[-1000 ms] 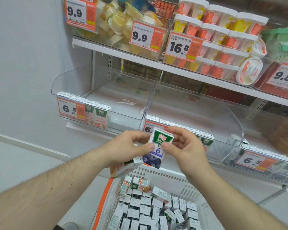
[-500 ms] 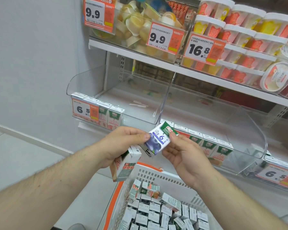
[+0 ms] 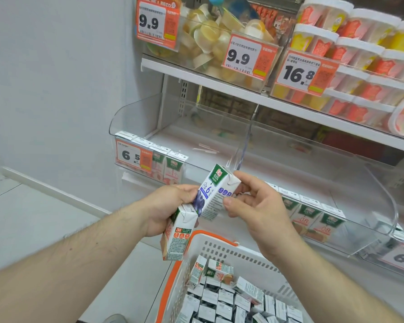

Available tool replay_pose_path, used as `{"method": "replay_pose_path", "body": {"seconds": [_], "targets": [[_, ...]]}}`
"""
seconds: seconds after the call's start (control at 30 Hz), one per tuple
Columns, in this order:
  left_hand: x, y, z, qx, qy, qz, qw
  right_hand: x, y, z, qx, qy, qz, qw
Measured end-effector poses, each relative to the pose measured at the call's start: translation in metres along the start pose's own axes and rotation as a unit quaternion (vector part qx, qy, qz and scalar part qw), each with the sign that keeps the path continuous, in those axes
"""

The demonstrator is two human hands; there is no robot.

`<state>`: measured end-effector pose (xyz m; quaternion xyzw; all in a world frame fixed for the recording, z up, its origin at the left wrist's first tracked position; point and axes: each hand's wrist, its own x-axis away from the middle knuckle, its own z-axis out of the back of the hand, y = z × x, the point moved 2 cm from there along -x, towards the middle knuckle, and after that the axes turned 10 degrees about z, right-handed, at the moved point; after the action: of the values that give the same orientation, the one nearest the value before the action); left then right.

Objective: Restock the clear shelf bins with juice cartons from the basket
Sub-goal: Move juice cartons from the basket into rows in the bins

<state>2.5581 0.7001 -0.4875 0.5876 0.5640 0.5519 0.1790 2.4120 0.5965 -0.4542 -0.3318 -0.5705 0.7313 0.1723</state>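
Both hands meet in front of the clear shelf bins. My right hand (image 3: 254, 206) pinches a blueberry juice carton (image 3: 216, 194), tilted with its green top up. My left hand (image 3: 166, 206) touches that carton's lower end with its fingertips and grips an orange-labelled juice carton (image 3: 177, 234) that hangs below the palm. Below stands the white basket (image 3: 222, 250) with an orange rim, holding several cartons (image 3: 222, 297). The left clear bin (image 3: 135, 108) has a few cartons (image 3: 170, 164) along its front. The middle clear bin (image 3: 383, 190) holds a front row of cartons (image 3: 313, 217).
The upper shelf (image 3: 219, 82) carries tubs of fruit cups (image 3: 210, 38) and stacked dessert cups (image 3: 359, 54) behind price tags. A white wall and floor lie to the left. A third bin with a price tag (image 3: 401, 257) is at the far right.
The view has shifted left and down. The blueberry carton has turned more upright between my hands, its green top now pointing up; the left hand still holds the orange carton.
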Motion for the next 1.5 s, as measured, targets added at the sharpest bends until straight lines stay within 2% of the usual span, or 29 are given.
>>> {"method": "replay_pose_path", "body": {"seconds": [0.17, 0.33, 0.47, 0.57, 0.8, 0.9, 1.07, 1.23, 1.3, 1.37, 1.5], "targets": [[-0.002, 0.000, 0.003, -0.044, 0.031, -0.037, 0.998, -0.006, -0.001, 0.000, 0.018, 0.021, -0.027, 0.999], [-0.005, -0.001, -0.004, -0.110, 0.052, -0.079, 0.989, -0.008, 0.000, 0.002, 0.094, -0.008, -0.070, 0.993], [-0.012, 0.006, -0.032, -0.153, 0.061, -0.130, 0.978, -0.005, -0.003, 0.021, 0.135, 0.021, -0.093, 0.986], [-0.019, 0.010, -0.054, -0.185, 0.057, -0.164, 0.967, -0.005, -0.009, 0.039, 0.106, 0.043, -0.130, 0.985], [-0.043, 0.007, -0.113, -0.223, 0.022, -0.188, 0.956, 0.014, -0.018, 0.095, 0.065, 0.171, -0.126, 0.975], [-0.058, -0.002, -0.151, -0.248, -0.005, -0.202, 0.948, 0.036, -0.027, 0.135, 0.099, 0.226, -0.098, 0.964], [-0.073, -0.018, -0.220, -0.306, -0.039, -0.212, 0.927, 0.074, -0.038, 0.220, 0.174, 0.310, -0.053, 0.933], [-0.093, -0.034, -0.275, -0.349, -0.055, -0.180, 0.918, 0.076, -0.037, 0.310, 0.334, 0.381, 0.012, 0.862], [-0.099, -0.042, -0.284, -0.364, -0.062, -0.170, 0.914, 0.060, -0.030, 0.343, 0.405, 0.371, -0.011, 0.836], [-0.107, -0.047, -0.287, -0.376, -0.056, -0.164, 0.910, 0.041, -0.017, 0.367, 0.451, 0.333, -0.062, 0.826], [-0.120, -0.048, -0.283, -0.368, -0.037, -0.144, 0.918, 0.011, 0.021, 0.389, 0.522, 0.208, -0.153, 0.813]]}}
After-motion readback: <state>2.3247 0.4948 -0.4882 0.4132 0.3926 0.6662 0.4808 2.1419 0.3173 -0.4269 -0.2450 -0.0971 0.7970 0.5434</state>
